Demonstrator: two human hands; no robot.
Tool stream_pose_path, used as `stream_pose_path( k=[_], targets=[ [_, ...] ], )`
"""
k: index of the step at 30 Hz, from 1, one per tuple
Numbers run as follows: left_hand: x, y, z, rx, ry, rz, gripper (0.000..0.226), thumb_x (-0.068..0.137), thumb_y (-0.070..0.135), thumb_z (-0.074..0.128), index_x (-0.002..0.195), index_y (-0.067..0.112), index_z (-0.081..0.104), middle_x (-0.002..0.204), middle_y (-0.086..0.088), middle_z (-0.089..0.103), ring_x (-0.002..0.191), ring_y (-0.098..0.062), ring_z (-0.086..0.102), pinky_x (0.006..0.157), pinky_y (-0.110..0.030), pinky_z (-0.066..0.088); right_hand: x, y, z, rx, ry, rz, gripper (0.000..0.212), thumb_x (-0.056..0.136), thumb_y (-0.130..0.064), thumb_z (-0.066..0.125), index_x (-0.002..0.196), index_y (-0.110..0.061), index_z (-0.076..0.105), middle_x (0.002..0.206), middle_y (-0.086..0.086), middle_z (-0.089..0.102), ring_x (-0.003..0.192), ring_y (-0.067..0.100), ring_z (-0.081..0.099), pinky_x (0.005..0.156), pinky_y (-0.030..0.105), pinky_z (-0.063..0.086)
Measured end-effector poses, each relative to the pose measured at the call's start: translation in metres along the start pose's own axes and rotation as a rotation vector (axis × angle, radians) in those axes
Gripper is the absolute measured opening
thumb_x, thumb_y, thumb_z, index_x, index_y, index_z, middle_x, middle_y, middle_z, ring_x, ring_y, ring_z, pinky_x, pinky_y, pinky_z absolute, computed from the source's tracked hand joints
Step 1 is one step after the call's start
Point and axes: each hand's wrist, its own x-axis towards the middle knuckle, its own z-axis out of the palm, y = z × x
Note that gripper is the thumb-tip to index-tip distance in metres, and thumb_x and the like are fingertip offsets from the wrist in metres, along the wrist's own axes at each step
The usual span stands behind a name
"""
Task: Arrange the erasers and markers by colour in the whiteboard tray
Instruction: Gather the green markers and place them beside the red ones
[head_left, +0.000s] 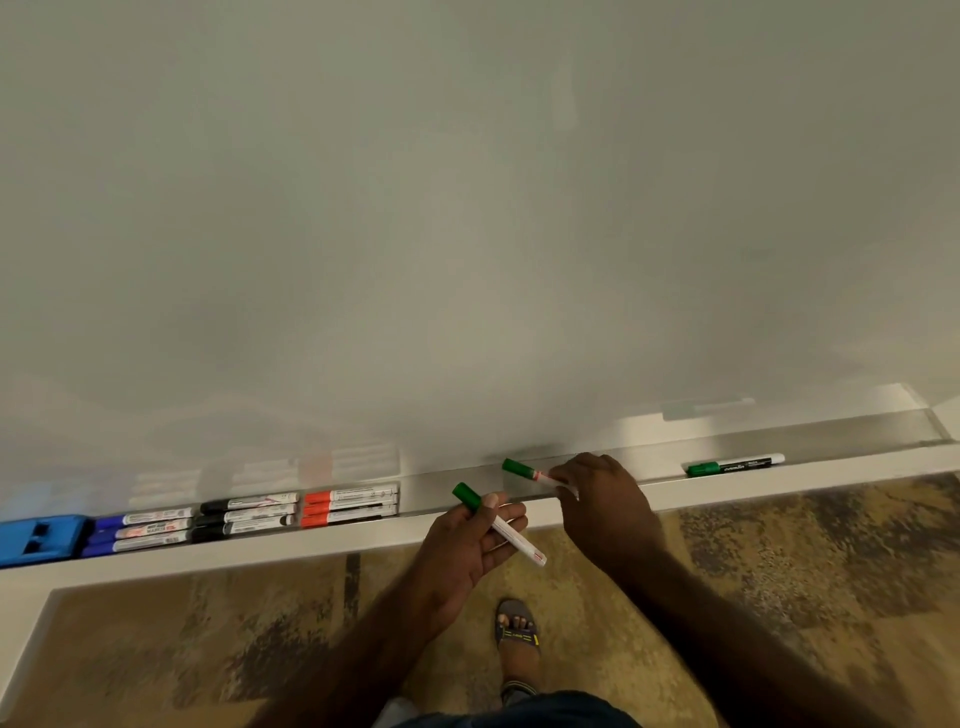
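Observation:
The whiteboard tray (649, 462) runs across the view below the board. My left hand (467, 545) holds a green-capped marker (498, 525) just in front of the tray's front edge. My right hand (602, 499) pinches a second green-capped marker (524, 472) over the tray's middle. A third green marker (735, 464) lies in the tray to the right. On the left lie three red markers (350, 505), three black markers (247, 517) and three blue markers (140, 531) in groups. A blue eraser (39, 538) sits at the far left.
The whiteboard (467, 208) fills the upper view. Below the tray is patterned carpet (779, 571) with my sandalled foot (517, 636) on it. A white ledge (31, 623) borders the lower left.

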Motion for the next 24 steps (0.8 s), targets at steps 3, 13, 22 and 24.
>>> stream_pose_path(
  k=[3,13,22,24],
  targets=[
    [0.001,-0.001,0.005,-0.029,-0.011,0.006,0.045,0.097,0.032,0.059,0.132,0.004,0.059,0.128,-0.014,0.071,0.121,-0.029,0.067,0.102,-0.046,0.054,-0.014,-0.016,0.000,0.104,0.018,-0.014,0.015,0.095,-0.025,0.066,0.105,-0.028,0.077,0.094,-0.009,0.071,0.081,0.008,0.055,0.072,0.024,0.047],
    [-0.002,-0.003,0.011,-0.099,-0.038,0.016,0.042,0.095,0.024,0.063,0.129,0.000,0.060,0.117,-0.022,0.073,0.109,-0.034,0.072,0.083,-0.039,0.060,-0.042,-0.037,-0.002,0.243,-0.049,-0.034,0.024,0.099,-0.038,0.056,0.117,-0.032,0.072,0.103,-0.011,0.067,0.089,0.003,0.055,0.076,0.019,0.043],
    [-0.002,-0.001,0.017,-0.056,-0.055,-0.019,0.037,0.101,0.020,0.055,0.131,-0.001,0.056,0.128,-0.017,0.070,0.120,-0.034,0.067,0.097,-0.046,0.057,-0.025,0.034,-0.022,0.153,-0.020,0.108,0.029,0.093,-0.011,0.066,0.117,-0.026,0.074,0.113,-0.007,0.071,0.095,0.007,0.062,0.086,0.027,0.054],
    [-0.003,-0.001,0.016,-0.044,-0.063,-0.023,0.037,0.101,0.021,0.055,0.132,0.000,0.055,0.128,-0.016,0.070,0.121,-0.035,0.066,0.098,-0.047,0.056,-0.018,0.061,-0.030,0.057,0.016,0.165,0.036,0.091,-0.003,0.063,0.118,-0.023,0.074,0.119,-0.005,0.071,0.105,0.014,0.061,0.088,0.029,0.051]
  ],
)
